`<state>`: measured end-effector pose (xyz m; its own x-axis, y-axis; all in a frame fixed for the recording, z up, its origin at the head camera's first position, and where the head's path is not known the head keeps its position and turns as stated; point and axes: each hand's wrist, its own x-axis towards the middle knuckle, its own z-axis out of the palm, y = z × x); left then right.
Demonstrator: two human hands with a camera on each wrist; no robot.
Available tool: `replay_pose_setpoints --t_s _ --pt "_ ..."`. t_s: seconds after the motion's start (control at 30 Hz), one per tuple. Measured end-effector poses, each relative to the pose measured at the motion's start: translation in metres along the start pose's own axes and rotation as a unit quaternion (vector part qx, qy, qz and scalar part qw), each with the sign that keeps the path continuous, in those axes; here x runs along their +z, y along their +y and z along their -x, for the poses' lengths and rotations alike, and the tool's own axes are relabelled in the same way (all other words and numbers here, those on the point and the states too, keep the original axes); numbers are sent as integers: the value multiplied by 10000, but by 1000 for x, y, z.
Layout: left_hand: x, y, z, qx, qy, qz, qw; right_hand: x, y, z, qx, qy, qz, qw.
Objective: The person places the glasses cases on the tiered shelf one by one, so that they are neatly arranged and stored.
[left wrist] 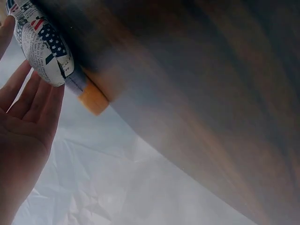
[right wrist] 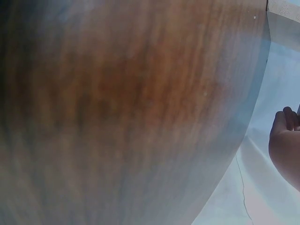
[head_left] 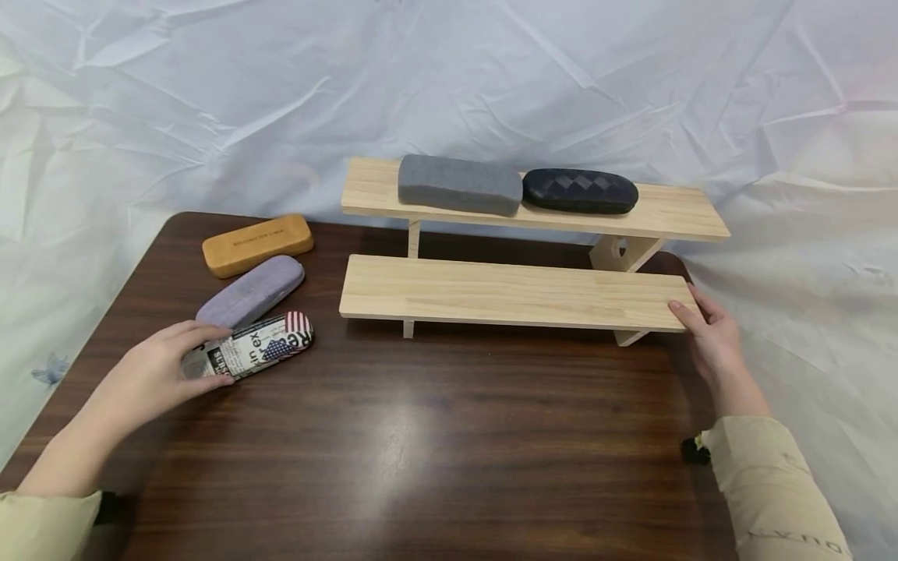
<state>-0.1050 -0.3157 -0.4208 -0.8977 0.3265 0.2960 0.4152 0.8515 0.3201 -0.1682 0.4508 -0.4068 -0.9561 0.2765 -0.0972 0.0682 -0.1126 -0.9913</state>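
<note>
My left hand (head_left: 157,370) spans a newspaper-print glasses case (head_left: 263,347), thumb along its near side and fingers over its far side. The left wrist view shows the case's patterned end (left wrist: 51,51) above the fingers of the left hand (left wrist: 28,117). My right hand (head_left: 715,351) grips the right end of a wooden shelf's lower board (head_left: 505,292), its thumb on top. At the right wrist view's edge, only part of the right hand (right wrist: 286,145) shows. Just beyond the printed case lie a lavender glasses case (head_left: 254,290) and a tan glasses case (head_left: 258,245).
On the shelf's upper board (head_left: 673,210) sit a grey glasses case (head_left: 459,185) and a black woven-pattern case (head_left: 581,192), end to end. The two-tier shelf stands at the back right of the dark wooden table (head_left: 449,436). Wrinkled white sheeting (head_left: 281,101) hangs behind.
</note>
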Motion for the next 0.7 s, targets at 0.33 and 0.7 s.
replay_pose_setpoints --t_s 0.33,0.7 --pt "7 0 -6 -56 -184 -106 9998 0 0 -1 32 76 60 9999" --pt "4 0 -3 153 73 -261 9995 0 -1 0 76 64 176 9998"
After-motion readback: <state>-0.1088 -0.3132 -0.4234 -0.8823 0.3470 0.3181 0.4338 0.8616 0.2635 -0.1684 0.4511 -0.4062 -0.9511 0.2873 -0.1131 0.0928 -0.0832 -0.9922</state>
